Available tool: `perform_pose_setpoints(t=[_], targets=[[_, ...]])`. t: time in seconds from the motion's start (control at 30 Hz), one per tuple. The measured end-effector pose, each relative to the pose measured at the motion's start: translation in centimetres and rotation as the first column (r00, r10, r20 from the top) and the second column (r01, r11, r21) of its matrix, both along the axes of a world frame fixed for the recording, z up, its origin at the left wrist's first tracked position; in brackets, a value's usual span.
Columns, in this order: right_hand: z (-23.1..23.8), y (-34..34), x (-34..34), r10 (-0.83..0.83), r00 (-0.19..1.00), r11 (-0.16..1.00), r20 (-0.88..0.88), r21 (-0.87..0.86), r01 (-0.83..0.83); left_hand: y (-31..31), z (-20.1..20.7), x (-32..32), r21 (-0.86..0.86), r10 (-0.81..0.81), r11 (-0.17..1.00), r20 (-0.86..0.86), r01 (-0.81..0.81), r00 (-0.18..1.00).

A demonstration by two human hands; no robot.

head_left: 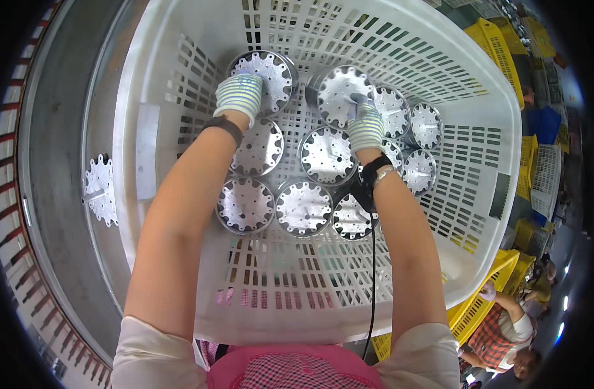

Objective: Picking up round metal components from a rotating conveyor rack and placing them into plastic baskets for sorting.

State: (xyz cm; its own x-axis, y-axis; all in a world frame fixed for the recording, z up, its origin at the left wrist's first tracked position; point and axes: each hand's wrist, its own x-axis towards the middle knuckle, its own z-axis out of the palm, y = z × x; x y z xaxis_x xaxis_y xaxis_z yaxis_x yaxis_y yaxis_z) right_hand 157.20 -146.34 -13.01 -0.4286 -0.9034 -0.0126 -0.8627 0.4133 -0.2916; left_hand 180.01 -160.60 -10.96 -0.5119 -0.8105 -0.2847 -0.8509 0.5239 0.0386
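Both my hands wear striped knit gloves and reach into a large white slatted plastic basket. My left hand is closed at the middle of a silver notched metal disc set in a round metal drum at the far left; its fingertips are hidden. My right hand is closed, thumb showing, on a second drum with a notched disc, which sits tilted and higher than its neighbours. Around them stand several similar drums, such as a front drum and a right-hand drum, with short shafts in their discs.
Outside the basket on the left, a loose notched disc with a shaft lies by a grey metal surface. A black cable hangs by my right wrist. Yellow crates and a co-worker in a checked apron are at right.
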Motion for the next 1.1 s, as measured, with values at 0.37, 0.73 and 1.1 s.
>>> perform_pose_setpoints(t=[0.37,0.73,1.1], targets=[[7.3,5.6,2.9,0.337,0.903,0.936,0.267,-0.201,-0.29,-1.9,4.2,-3.8,0.464,-0.002,0.88,0.22,-0.103,0.976],[15.9,22.1,-3.0,0.069,0.953,0.997,0.294,0.015,-0.077,-1.7,-4.5,-3.0,-0.02,0.154,0.988,0.023,-0.154,0.988],[28.0,29.5,-6.1,-0.228,0.972,0.971,-0.053,-0.094,0.222,7.0,-5.1,-4.9,-0.175,-0.614,0.787,-0.134,0.591,0.778]])
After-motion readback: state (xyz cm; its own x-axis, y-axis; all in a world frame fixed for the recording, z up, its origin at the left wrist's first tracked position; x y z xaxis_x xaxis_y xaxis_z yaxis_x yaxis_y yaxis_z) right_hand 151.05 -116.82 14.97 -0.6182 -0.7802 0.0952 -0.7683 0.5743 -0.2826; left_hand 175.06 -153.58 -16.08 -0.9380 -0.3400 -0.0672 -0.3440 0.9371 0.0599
